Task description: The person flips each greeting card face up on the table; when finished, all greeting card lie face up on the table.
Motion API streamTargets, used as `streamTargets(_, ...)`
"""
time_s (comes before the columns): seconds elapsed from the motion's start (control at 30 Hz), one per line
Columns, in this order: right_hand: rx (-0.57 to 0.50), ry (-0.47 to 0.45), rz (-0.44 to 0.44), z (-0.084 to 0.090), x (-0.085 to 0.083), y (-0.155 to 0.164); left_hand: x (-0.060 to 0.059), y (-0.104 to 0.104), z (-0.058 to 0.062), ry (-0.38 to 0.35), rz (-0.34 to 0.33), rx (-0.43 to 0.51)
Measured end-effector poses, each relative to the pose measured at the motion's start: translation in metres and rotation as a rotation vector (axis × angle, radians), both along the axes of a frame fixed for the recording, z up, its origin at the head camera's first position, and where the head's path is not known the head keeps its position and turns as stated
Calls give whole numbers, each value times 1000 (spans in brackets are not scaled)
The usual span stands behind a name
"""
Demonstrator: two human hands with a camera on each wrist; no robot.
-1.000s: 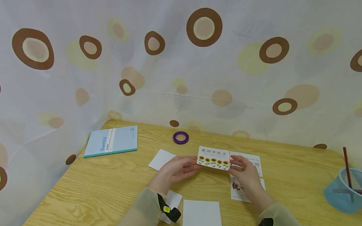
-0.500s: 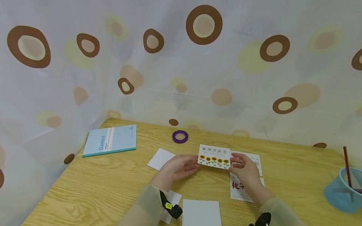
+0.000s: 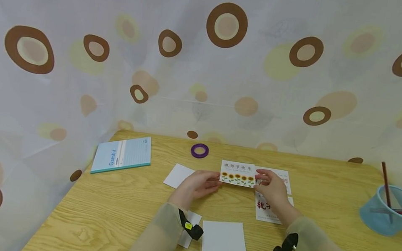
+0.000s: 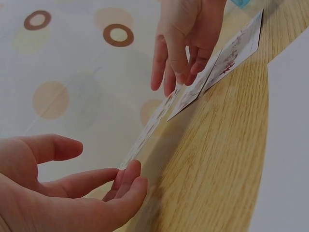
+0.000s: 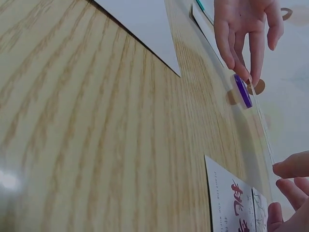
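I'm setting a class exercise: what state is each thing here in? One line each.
Sunflower card: raised, printed side showing
Left hand: pinching the card's left edge
Right hand: pinching its right edge
Gambit notebook: closed, flat
Purple ring: lying flat
Blue cup: standing, open-topped
Red sticks: resting in the cup
Two printed cards: flat, face up
Three white cards: flat, blank side up

We see smooth paper sunflower card (image 3: 238,173), matt paper sheet (image 3: 224,241), glossy wood-grain table (image 3: 327,206) catching light, creased cloth-like curtain (image 3: 193,69), smooth plastic-looking ring (image 3: 199,156), plastic-looking cup (image 3: 378,224).
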State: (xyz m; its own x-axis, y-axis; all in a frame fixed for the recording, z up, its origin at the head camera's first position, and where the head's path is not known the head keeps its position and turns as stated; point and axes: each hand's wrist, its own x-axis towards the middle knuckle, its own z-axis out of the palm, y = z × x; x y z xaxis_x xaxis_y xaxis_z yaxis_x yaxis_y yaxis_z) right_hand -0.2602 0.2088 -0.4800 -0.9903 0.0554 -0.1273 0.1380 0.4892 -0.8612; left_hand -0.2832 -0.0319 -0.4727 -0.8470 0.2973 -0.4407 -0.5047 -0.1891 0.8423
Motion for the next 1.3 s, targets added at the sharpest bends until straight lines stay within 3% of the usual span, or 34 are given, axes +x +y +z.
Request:
streamTargets(0.53,42,3,-5,-6,-6,1,-4,0,-4,5,-13,-24)
streamTargets(1.07,123,33,26,-10,-11,-1,-5,1,-1,-12,36,-6)
streamTargets(1.3,163,61,32,-12,-12,-1,-4,0,1,4,2,9)
